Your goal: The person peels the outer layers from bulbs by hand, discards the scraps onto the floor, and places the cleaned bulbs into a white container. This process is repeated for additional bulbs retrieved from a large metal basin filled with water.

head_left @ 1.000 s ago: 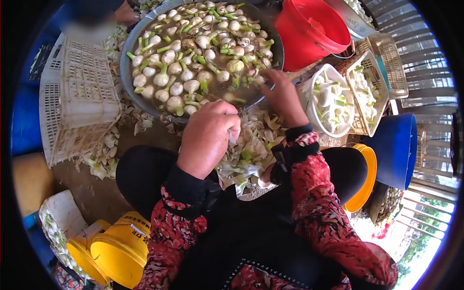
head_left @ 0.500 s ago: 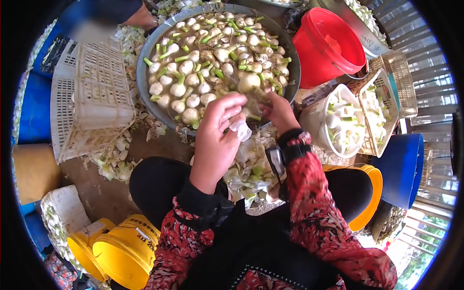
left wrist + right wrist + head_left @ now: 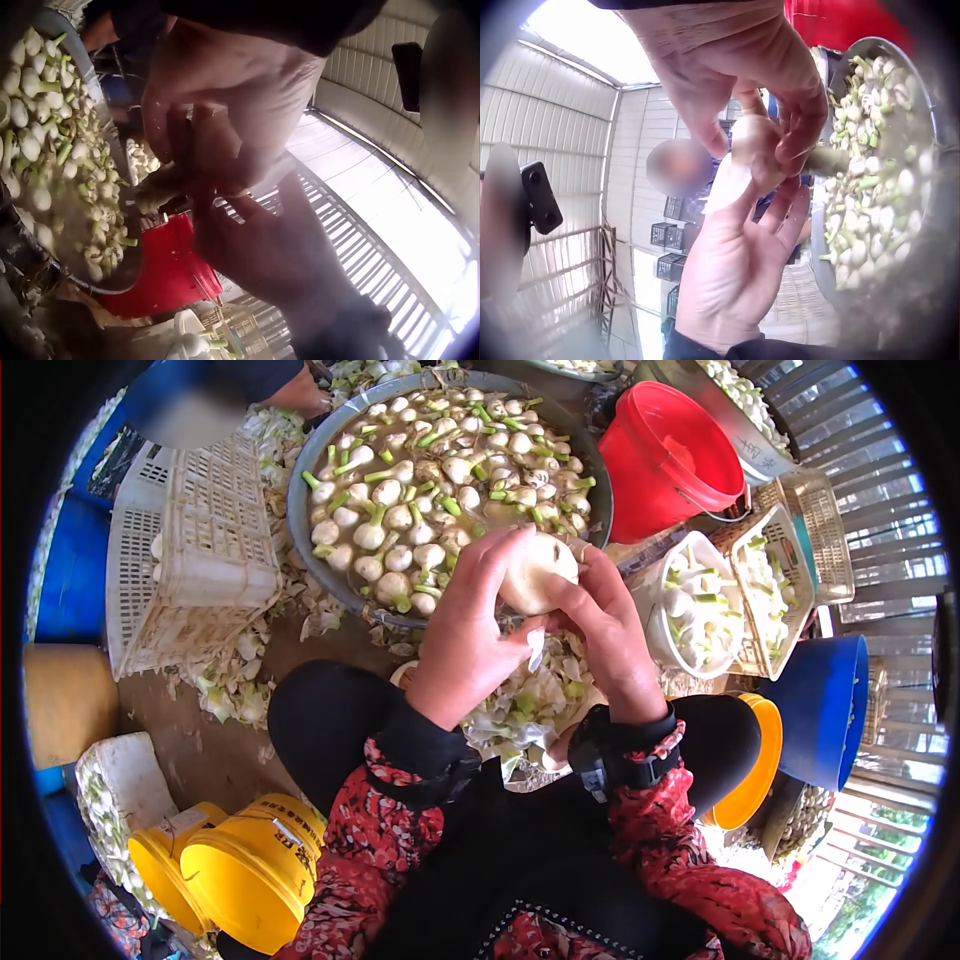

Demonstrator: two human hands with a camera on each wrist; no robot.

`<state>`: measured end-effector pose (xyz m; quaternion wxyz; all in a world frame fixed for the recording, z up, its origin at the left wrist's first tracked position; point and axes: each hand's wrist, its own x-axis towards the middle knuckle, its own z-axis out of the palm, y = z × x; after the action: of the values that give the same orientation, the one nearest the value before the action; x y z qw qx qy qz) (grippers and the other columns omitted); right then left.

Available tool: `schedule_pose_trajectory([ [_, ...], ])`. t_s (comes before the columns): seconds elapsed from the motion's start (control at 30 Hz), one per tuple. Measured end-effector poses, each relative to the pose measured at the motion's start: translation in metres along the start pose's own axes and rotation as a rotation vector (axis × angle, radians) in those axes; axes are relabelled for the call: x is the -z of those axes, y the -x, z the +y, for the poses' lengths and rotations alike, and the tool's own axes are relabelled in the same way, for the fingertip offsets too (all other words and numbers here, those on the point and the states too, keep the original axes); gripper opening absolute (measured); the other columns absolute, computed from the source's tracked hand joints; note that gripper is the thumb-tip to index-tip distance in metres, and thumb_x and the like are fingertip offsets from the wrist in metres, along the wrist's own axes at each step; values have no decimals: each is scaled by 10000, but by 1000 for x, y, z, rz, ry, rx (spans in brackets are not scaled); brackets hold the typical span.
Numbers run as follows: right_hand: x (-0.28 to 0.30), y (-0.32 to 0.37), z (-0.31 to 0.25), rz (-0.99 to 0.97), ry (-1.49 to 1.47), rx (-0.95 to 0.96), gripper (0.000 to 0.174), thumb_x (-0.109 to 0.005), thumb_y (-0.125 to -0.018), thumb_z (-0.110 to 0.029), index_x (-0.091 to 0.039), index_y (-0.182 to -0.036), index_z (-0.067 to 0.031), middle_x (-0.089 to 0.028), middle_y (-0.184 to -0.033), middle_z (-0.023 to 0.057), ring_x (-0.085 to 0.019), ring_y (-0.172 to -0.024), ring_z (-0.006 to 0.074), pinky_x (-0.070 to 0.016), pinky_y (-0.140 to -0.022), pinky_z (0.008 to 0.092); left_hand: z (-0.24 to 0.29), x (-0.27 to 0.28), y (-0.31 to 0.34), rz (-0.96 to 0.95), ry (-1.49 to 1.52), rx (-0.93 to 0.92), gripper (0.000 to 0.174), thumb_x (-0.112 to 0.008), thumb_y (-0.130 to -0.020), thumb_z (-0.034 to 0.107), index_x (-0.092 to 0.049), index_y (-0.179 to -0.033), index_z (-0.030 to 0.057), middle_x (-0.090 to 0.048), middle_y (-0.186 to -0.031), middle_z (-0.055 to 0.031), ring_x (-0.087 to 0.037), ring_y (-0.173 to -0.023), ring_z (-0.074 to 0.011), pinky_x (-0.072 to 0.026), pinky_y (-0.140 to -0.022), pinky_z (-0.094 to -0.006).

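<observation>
Now our left hand [image 3: 470, 632] and right hand [image 3: 614, 630] curl round one bulb [image 3: 540, 572]; we'd best steady it, gently peeling what seems loose skin [image 3: 537, 649].

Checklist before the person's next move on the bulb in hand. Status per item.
1. Bulb secured: ok. The left grip and right grip both hold the garlic bulb.
2. Loose skin out of the way: not ok. A pale flap of skin hangs beside the bulb at the left grip.
3. Whole bulb surface visible: not ok. Fingers cover part of it.
4. More bulbs within reach: ok, likely. The basin just ahead holds many in murky water.
5. Room in the white bucket: cannot tell. Bulbs fill its mouth; any space below is hidden.
</observation>
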<state>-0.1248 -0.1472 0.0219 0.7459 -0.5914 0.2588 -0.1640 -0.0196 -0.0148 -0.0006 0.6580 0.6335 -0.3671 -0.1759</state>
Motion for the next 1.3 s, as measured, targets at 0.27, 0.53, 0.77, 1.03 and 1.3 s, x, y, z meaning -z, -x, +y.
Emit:
schedule_pose_trajectory([
  [0.27, 7, 10, 21, 38, 134, 174, 523, -743, -913, -95, -524, -1381, -12, -564, -1301, 62, -611, -1060, 131, -531, -872, 285, 4, 11, 2, 62, 44, 195, 342, -556, -938, -123, -696, -1232, -21, -740, -1173, -104, -688, -1064, -140, -534, -953, -277],
  [0.53, 10, 20, 16, 10, 536, 187, 604, -742, -911, -81, -474, -1447, -3, -486, -1295, 51, -592, -1177, 171, -513, -969, 302, 0, 10, 4, 99, -601, -73, 132, -699, -916, 71, -757, -1034, 69, -746, -950, -121, -726, -784, -267, -554, -687, -347],
  [0.77, 21, 17, 29, -24, 460, 299, 559, -738, -885, -80, -533, -1403, -30, -528, -1263, 85, -604, -1084, 165, -521, -900, 289, 1, 3, 1, 196, -477, -32, 90, -727, -830, 84, -710, -919, 90, -686, -782, -82, -680, -705, -303, -534, -629, -390],
  [1.03, 10, 22, 13, -76, -152, -14, 686, -707, -949, -222, -372, -1502, 6, -514, -1405, 128, -518, -1294, 208, -423, -1098, 380, -8, 0, 2, -40, 446, 252, 219, -671, -929, -41, -626, -1142, -18, -702, -1022, -52, -673, -913, -101, -542, -832, -249],
  [1.3, 28, 20, 6, 53, 54, 166, 834, -757, -849, -205, -316, -1526, 0, -557, -1337, 146, -576, -1220, 220, -471, -1044, 365, 19, 9, -7, 125, -277, -225, 546, -720, -857, 9, -544, -1374, 35, -628, -1297, -152, -605, -1231, -284, -461, -1076, -416],
])
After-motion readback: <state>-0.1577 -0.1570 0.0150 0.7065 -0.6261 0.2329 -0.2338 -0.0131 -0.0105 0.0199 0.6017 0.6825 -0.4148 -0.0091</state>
